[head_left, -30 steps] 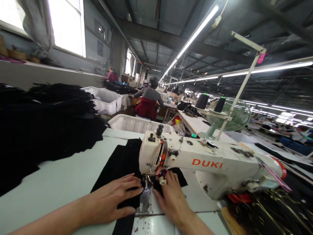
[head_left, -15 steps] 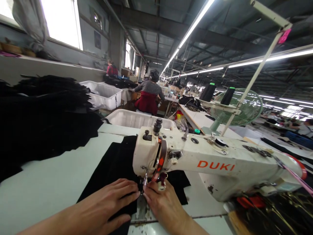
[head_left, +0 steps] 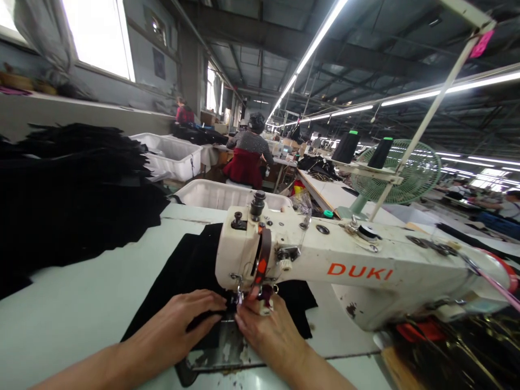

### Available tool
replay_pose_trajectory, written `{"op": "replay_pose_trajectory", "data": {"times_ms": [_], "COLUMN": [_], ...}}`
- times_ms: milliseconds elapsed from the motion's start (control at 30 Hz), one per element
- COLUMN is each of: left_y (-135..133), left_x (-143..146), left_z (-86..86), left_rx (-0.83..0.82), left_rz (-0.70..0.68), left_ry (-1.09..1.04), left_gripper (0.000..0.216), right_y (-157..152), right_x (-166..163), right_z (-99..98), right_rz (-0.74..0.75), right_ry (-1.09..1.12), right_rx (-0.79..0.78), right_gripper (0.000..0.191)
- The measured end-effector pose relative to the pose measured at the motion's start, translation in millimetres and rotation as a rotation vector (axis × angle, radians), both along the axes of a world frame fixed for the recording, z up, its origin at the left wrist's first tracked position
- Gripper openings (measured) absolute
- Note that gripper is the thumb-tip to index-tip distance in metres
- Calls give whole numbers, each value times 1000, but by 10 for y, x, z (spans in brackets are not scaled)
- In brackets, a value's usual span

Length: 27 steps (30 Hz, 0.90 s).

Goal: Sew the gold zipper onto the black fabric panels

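Observation:
A black fabric piece (head_left: 179,271) lies under the head of a white sewing machine (head_left: 300,249) marked DUKI, its far right part showing beyond the arm. My left hand (head_left: 179,319) rests on the fabric left of the presser foot (head_left: 239,297), fingers stretched forward and thumb apart from them. Close at the foot's right side, my right hand (head_left: 268,330) has its fingers pressed together on the fabric's edge; the fingertips are partly hidden. The worn metal needle plate (head_left: 223,346) shows between my hands.
A tall stack of black fabric pieces (head_left: 77,200) covers the table's left side. White bins (head_left: 227,195) stand beyond the table. Thread cones (head_left: 346,147) and a green fan (head_left: 406,170) are at the right rear. Scissors (head_left: 467,346) lie at the lower right. A person (head_left: 249,151) sits ahead.
The fabric's near edge has moved forward, baring more of the needle plate. My left thumb has come closer to its fingers. My right hand stays by the presser foot. The view shifted slightly.

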<state>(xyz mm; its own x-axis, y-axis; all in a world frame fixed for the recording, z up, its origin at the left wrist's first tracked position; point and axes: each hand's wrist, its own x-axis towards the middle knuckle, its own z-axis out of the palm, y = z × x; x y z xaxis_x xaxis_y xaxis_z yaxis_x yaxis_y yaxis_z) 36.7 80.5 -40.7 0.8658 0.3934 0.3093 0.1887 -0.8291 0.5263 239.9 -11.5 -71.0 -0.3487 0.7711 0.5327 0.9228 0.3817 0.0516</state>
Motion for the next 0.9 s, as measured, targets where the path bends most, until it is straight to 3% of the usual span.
{"op": "replay_pose_trajectory", "data": {"times_ms": [100, 333, 533, 667, 900], "left_y": [-8, -101, -92, -92, -95], "left_x": [-43, -26, -92, -98, -59], "left_z": [10, 185, 65, 62, 62], "left_rx": [23, 521, 565, 587, 760], "left_rz": [-37, -239, -236, -233, -115], "left_ry": [7, 130, 170, 146, 33], "left_gripper": [24, 42, 65, 53, 32], "right_y": [4, -24, 0, 18, 3], "right_x": [3, -27, 26, 99, 163], "right_z": [17, -45, -36, 10, 95], "right_rz": [2, -36, 0, 50, 49], "right_ry": [1, 53, 59, 88, 149], "right_rx": [4, 22, 60, 84, -29], "right_gripper": [8, 7, 9, 8, 8]}}
